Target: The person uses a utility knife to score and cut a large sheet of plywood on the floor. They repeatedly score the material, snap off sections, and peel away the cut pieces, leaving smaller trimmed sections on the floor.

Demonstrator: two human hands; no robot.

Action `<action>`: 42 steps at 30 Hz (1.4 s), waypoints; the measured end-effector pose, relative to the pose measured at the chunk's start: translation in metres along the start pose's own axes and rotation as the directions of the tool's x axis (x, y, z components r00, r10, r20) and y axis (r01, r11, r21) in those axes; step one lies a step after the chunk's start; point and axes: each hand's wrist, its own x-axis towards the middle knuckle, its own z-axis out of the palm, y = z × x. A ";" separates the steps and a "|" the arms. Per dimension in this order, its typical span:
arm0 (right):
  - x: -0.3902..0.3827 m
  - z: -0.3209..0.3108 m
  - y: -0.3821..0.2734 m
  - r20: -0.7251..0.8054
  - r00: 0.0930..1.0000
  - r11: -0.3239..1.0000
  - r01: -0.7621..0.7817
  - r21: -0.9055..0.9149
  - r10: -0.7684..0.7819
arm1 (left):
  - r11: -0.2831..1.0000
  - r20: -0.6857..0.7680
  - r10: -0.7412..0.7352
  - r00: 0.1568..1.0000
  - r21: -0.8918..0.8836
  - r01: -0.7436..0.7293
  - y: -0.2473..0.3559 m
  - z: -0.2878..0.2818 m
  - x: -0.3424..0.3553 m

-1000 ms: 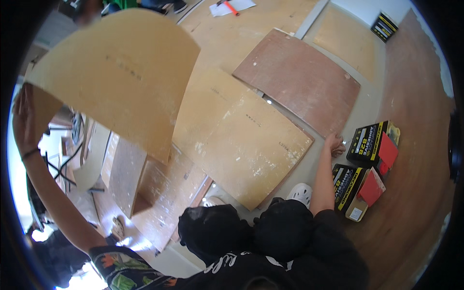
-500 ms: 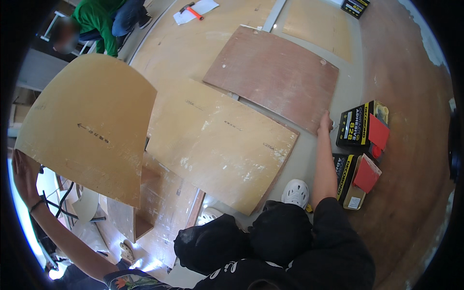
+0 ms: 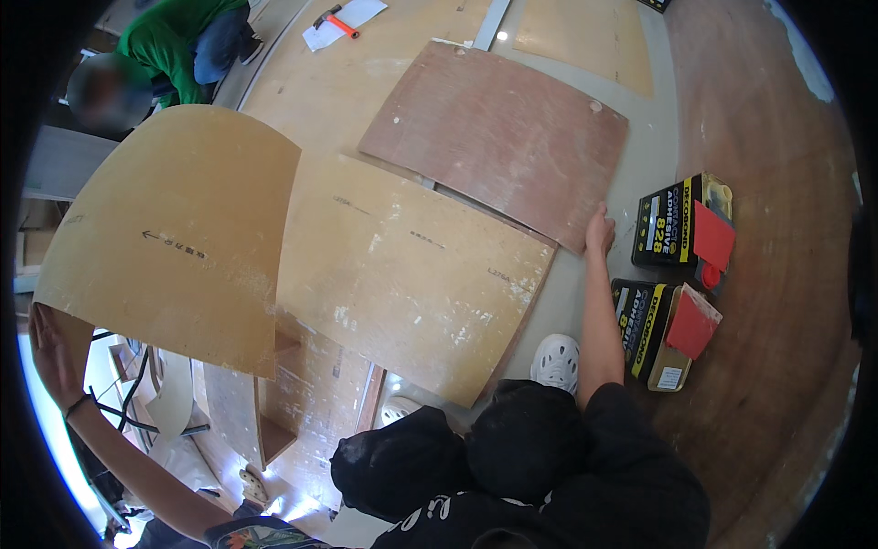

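My left hand (image 3: 58, 355) holds the near left corner of a tan laminate sheet (image 3: 174, 201), its fingers lying along the edge. The sheet is raised and curved, with a small printed arrow on its face. My right hand (image 3: 599, 231) is closed on the near right corner of a reddish-brown board (image 3: 503, 128); some fingers are hidden. Between them a scuffed tan board (image 3: 402, 284) lies flat, its far edge running along the reddish-brown board with a narrow dark gap showing.
Two adhesive tins (image 3: 666, 224) with red scrapers stand at the right by a brown board (image 3: 759, 366). A hammer (image 3: 337, 22) lies on paper at the back. A person in green (image 3: 174, 46) crouches far left. A wooden box (image 3: 236, 412) sits below the raised sheet.
The view has shifted a little. The reddish-brown board and my right hand have come slightly nearer and left, narrowing the gap. The raised sheet's near edge tilts more level, still held by my left hand.
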 end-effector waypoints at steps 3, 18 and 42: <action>0.008 0.004 0.000 -0.025 0.996 0.996 -0.081 0.027 0.082 | 1.000 0.040 0.030 0.999 0.001 -0.030 -0.014 -0.014 0.016; 0.009 -0.023 -0.017 0.669 0.668 0.583 -0.414 0.699 -0.327 | 0.891 -0.070 -0.006 0.998 -0.453 -0.026 -0.004 -0.073 -0.008; -0.267 -0.112 -0.103 0.648 0.396 0.534 -0.369 0.761 -0.650 | 0.585 -0.256 -0.780 0.572 -0.623 0.519 -0.054 0.070 -0.576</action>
